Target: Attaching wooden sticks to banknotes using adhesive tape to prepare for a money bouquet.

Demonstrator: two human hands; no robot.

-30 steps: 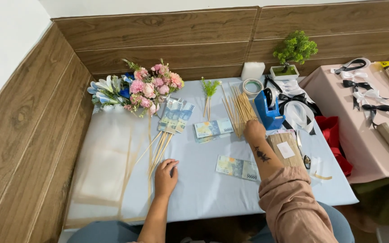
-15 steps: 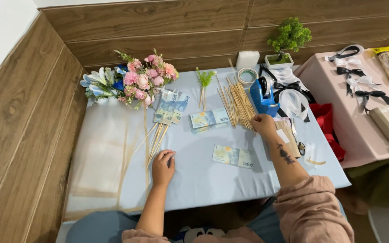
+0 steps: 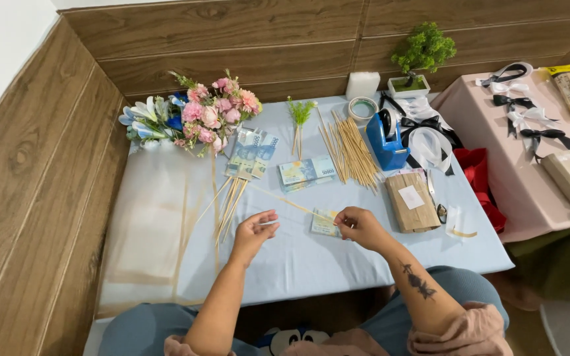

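At the frame's centre, over the pale blue counter [image 3: 364, 264], the right hand [image 3: 359, 226] pinches a thin pale wooden skewer [image 3: 285, 200] above a folded greenish banknote [image 3: 324, 224], while the left hand [image 3: 256, 231], fingers apart and empty, hovers beside it.

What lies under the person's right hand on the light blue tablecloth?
A small stack of banknotes lies flat under the right hand, whose fingers pinch a thin wooden skewer above it. The hand covers the stack's right end, so its count cannot be told.
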